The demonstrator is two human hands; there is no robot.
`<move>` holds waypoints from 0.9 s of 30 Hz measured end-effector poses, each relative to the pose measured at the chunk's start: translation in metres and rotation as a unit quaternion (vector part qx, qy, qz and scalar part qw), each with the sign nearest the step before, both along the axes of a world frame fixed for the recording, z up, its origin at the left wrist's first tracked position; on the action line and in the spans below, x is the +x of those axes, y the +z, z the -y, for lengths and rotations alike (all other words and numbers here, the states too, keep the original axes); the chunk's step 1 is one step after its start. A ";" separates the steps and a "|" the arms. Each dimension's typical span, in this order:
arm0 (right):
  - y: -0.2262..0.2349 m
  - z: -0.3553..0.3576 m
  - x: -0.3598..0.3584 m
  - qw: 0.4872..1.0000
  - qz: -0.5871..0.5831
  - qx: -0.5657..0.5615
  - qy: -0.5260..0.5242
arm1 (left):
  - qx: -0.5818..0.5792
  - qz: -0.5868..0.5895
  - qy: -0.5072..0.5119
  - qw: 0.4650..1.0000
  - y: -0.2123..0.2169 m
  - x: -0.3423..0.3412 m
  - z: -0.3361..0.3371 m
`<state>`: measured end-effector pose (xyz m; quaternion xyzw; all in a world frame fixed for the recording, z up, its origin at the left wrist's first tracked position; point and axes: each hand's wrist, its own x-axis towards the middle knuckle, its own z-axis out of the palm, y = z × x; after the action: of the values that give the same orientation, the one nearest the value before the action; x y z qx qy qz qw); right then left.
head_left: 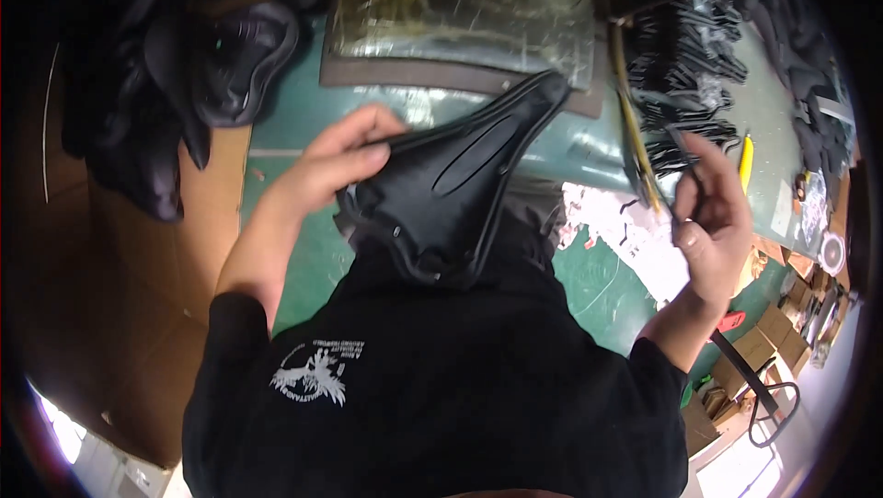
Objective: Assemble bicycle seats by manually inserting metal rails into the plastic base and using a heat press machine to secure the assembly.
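Observation:
A black bicycle saddle (441, 181) is tilted in front of my body, its narrow nose pointing up and to the right. My left hand (345, 158) is closed on the saddle's left edge near the wide rear end, thumb on top and fingers beneath. Away to the right, my right hand (713, 217) is raised apart from the saddle. Its thumb and fingers are curled together on a thin dark strip (676, 213), whose full length I cannot make out.
Several black saddle shells (235, 66) are heaped in a cardboard box (216, 222) at left. A clear plastic sheet (460, 29) covers the far bench. Bundled black strips (685, 84) lie at right, near a yellow handle (746, 162). White scraps (621, 231) litter the green floor (589, 282).

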<state>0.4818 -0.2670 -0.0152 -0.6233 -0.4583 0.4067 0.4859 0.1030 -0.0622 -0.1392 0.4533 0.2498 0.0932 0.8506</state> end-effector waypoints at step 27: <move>-0.059 -0.062 -0.062 0.860 0.286 0.248 0.342 | 0.213 -0.005 -0.065 0.975 0.023 0.048 0.025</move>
<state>0.4194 -0.2050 -0.0741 -0.3753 -0.8470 0.2243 0.3025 0.1509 -0.0873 -0.1167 0.6395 0.1985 0.0860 0.7377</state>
